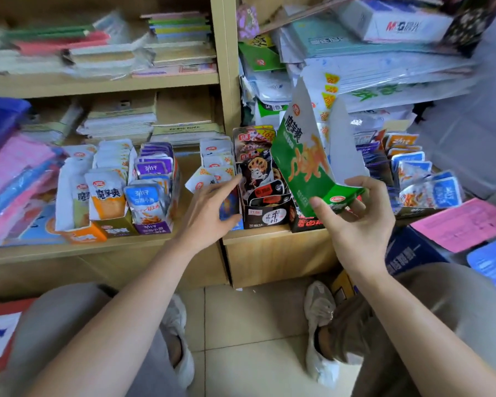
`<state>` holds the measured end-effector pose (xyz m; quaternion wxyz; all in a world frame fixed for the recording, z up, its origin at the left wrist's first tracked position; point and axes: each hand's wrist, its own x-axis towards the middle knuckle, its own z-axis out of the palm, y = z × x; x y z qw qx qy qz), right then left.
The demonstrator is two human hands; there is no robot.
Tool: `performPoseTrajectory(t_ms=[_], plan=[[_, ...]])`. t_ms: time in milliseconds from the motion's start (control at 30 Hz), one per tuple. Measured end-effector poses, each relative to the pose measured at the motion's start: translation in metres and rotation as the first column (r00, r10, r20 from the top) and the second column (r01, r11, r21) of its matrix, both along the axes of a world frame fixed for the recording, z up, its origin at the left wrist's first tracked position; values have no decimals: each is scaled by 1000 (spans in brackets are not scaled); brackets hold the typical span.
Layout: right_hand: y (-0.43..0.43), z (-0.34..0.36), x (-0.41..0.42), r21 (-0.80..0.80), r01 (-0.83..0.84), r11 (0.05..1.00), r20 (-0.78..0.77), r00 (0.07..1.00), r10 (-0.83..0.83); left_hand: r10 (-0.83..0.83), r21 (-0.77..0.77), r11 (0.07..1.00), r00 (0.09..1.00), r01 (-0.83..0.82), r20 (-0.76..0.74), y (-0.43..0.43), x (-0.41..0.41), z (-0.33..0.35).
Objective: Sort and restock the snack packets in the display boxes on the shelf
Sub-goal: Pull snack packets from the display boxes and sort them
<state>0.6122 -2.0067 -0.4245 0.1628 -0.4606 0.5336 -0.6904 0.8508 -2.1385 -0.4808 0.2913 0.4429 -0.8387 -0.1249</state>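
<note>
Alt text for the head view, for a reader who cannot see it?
The right hand holds a tilted green display box, seemingly empty, above a wooden shelf lined with boxed snack packets. The open left hand reaches toward the black display box beside it.

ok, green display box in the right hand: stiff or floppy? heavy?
Probably light: the green display box looks empty, its white inside bare, and the right hand holds it tilted by one end. Likely thin card, so tall walls may flex. Empty, it could tip easily.

Pale wooden shelving [227,67], stacked with stationery [178,38], stands on a light tiled floor [255,325]
</note>
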Motion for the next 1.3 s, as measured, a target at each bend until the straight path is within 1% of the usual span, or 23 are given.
performPoseTrajectory(t_ms=[100,167,200,267,333,400,467,567,633,700,800,867,933,967,1033,1067,1100,1167,1233,1300], plan=[[-3,1,13,-13,-64,998,7,998,64,71,-160,983,991,-89,-116,9,32,9],[-6,3,25,-19,-99,995,4,995,99,187,-273,935,970,-224,-156,16,56,10],[-7,3,33,-21,-124,992,2,992,124,258,-297,907,951,-299,-172,20,69,10],[-8,2,38,-10,-168,986,-2,986,168,353,-263,878,913,-399,-206,22,83,4],[-8,0,50,3,-224,975,-11,975,224,440,-204,855,875,-477,-204,26,103,-7],[-7,-3,64,31,-284,958,-17,958,285,502,-166,838,853,-520,-139,28,124,-19],[-4,-6,79,63,-329,942,-54,942,333,535,-114,836,844,-537,-51,31,140,-33],[2,-15,99,120,-375,919,-102,916,387,529,-93,847,847,-523,58,37,146,-49],[4,-24,110,163,-381,910,-131,906,403,547,-86,837,827,-540,130,39,143,-54],[5,-35,117,211,-372,904,-143,903,405,559,-56,828,818,-557,132,40,141,-54],[3,-52,123,277,-325,904,-194,903,384,525,-17,851,850,-525,37,42,143,-55],[1,-62,125,300,-291,908,-220,905,363,482,-11,874,872,-485,-87,48,146,-58],[0,-68,129,314,-258,914,-234,912,338,480,9,872,853,-489,-206,60,145,-61],[-1,-71,132,322,-239,916,-246,913,325,502,54,860,819,-508,-277,65,141,-63],[-3,-78,139,340,-205,918,-278,911,306,566,214,820,696,-531,-441,75,130,-68],[-5,-82,142,344,-198,918,-291,907,304,593,286,801,636,-525,-494,78,125,-70],[-7,-87,146,347,-197,917,-299,903,307,616,345,786,592,-514,-520,78,122,-71],[-13,-97,150,354,-202,913,-308,897,318,640,434,768,546,-470,-540,75,117,-70],[-18,-105,153,368,-218,904,-308,889,339,662,490,749,522,-445,-538,70,115,-65],[-21,-109,154,376,-244,894,-318,872,372,687,509,726,511,-462,-516,66,114,-63]])
